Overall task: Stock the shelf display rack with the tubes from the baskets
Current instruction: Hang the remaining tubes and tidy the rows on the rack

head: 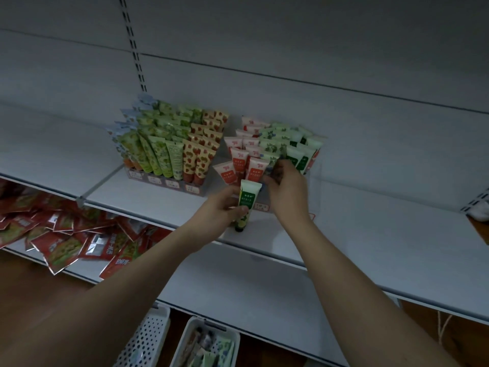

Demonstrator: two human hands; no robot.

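Observation:
My left hand (225, 207) grips a green-and-white tube (246, 200), cap down, just in front of the right display rack (262, 206) on the white shelf (370, 234). My right hand (284, 186) reaches into that rack, fingers curled around a tube with a leafy print (275, 158) in the front rows. This rack holds pink tubes (239, 161) on its left and pale green tubes (296, 152) on its right. A second rack (164, 181) to the left is packed with green and strawberry-print tubes. Two white perforated baskets (194, 337) sit below; the right one holds more tubes.
A heap of red snack packets (71, 234) lies on the lower shelf at the left. The shelf stretches bare to the right of the racks. A slotted upright (133, 46) runs up the back panel. The second basket (148, 340) stands left of the first.

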